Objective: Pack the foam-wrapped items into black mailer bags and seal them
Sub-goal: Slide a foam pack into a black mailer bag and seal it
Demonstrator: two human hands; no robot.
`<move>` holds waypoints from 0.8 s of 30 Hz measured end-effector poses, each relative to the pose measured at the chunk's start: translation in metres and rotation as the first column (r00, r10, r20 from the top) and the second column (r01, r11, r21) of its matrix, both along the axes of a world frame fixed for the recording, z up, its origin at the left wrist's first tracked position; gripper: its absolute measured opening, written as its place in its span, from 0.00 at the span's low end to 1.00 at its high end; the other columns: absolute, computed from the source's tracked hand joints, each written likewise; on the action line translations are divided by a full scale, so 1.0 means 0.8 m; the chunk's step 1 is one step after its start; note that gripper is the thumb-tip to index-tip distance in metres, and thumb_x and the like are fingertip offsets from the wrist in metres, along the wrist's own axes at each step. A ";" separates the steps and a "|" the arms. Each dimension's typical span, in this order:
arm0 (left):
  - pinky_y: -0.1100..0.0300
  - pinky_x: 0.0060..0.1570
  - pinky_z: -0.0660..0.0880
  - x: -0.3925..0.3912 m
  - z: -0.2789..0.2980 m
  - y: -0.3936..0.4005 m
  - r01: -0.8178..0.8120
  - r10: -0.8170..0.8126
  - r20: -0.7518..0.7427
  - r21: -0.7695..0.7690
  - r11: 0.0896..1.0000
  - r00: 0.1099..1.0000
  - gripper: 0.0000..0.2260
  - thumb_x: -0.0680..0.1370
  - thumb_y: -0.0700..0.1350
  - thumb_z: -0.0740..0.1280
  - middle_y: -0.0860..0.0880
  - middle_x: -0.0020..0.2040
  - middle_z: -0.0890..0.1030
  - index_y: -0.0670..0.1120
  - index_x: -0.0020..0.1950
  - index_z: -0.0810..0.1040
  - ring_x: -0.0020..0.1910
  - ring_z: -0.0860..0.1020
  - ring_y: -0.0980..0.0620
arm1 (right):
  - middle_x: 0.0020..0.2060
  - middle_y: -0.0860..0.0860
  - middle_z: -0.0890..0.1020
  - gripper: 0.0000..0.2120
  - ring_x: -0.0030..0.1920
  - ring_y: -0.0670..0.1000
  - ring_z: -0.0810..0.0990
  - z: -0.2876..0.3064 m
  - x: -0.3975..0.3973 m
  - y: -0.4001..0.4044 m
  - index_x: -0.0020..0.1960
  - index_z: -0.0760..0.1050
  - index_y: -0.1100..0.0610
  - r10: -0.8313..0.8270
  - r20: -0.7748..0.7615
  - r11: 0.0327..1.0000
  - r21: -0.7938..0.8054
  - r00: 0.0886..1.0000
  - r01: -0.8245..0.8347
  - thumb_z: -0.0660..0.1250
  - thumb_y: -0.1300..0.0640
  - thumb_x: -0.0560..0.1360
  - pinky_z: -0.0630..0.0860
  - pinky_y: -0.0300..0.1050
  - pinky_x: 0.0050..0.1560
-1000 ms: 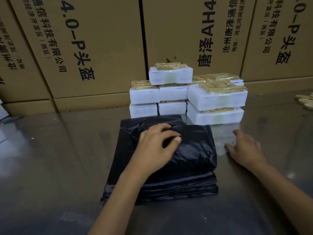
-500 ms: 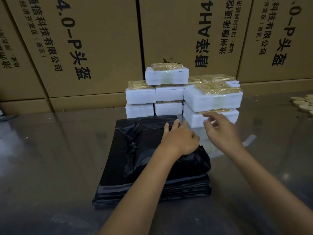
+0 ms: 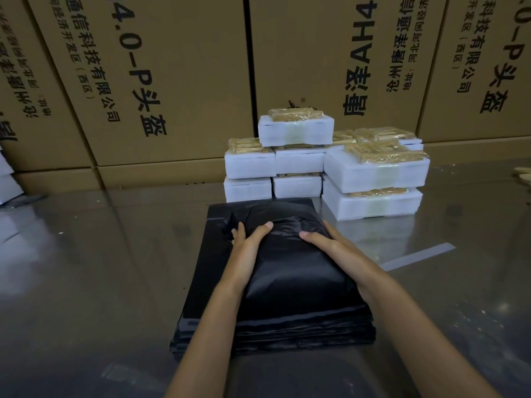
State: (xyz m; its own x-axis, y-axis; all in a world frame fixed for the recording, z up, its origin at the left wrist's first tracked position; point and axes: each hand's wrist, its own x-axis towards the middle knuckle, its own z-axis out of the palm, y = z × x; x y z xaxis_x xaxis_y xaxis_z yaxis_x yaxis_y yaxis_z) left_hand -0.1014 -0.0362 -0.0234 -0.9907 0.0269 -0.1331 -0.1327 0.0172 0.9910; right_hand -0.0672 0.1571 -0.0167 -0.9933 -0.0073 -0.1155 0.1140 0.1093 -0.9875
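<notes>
A filled black mailer bag (image 3: pixel 293 268) lies on top of a stack of flat black mailer bags (image 3: pixel 287 334) on the shiny table. My left hand (image 3: pixel 247 248) grips its left side, thumb on top and fingers down the edge. On the other side, my right hand (image 3: pixel 333 248) holds it the same way. Behind the bags stands a pile of white foam-wrapped items (image 3: pixel 376 173), several with tan contents showing on top.
Large printed cardboard boxes (image 3: pixel 172 81) wall off the back of the table. A clear strip (image 3: pixel 416 257) lies on the table right of the bags. Pale round pieces (image 3: pixel 523 175) sit at the right edge, white foam pieces (image 3: pixel 7 182) at the left edge.
My right hand came back from the foam pile to the bag's right side. My left hand shifted from the bag's top to its left side, so both now hold it.
</notes>
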 end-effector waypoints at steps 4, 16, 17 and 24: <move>0.57 0.55 0.76 0.002 -0.004 -0.005 0.039 -0.047 0.055 0.136 0.990 0.997 0.48 0.63 0.67 0.76 0.54 0.68 0.75 0.56 0.78 0.60 0.60 0.78 0.52 | 0.62 0.45 0.82 0.35 0.60 0.50 0.83 -0.006 -0.001 0.003 0.68 0.72 0.37 0.097 -0.031 0.981 -0.168 0.995 -0.101 0.78 0.37 0.64 0.76 0.51 0.64; 0.54 0.58 0.77 0.024 0.016 -0.005 0.069 -0.019 -0.211 0.233 0.970 0.977 0.26 0.69 0.59 0.74 0.57 0.60 0.81 0.63 0.67 0.75 0.57 0.82 0.54 | 0.53 0.44 0.86 0.24 0.52 0.49 0.86 0.001 0.018 -0.002 0.60 0.77 0.33 0.020 -0.147 0.971 -0.234 0.989 -0.054 0.77 0.43 0.64 0.81 0.47 0.51; 0.53 0.60 0.76 0.025 0.019 -0.008 0.086 -0.027 -0.243 0.235 0.968 0.970 0.27 0.68 0.59 0.74 0.57 0.62 0.81 0.64 0.67 0.74 0.59 0.81 0.54 | 0.52 0.43 0.86 0.25 0.51 0.48 0.86 0.003 0.021 -0.005 0.59 0.77 0.32 -0.001 -0.175 0.965 -0.257 0.985 -0.045 0.77 0.44 0.64 0.82 0.44 0.46; 0.52 0.60 0.75 0.026 0.032 -0.046 0.169 -0.104 -0.162 0.472 0.865 0.981 0.28 0.72 0.57 0.72 0.52 0.66 0.79 0.53 0.71 0.75 0.63 0.79 0.51 | 0.51 0.52 0.87 0.25 0.49 0.56 0.86 0.002 0.020 -0.034 0.55 0.82 0.44 -0.250 -0.080 0.861 -0.473 0.965 0.184 0.77 0.45 0.58 0.84 0.54 0.46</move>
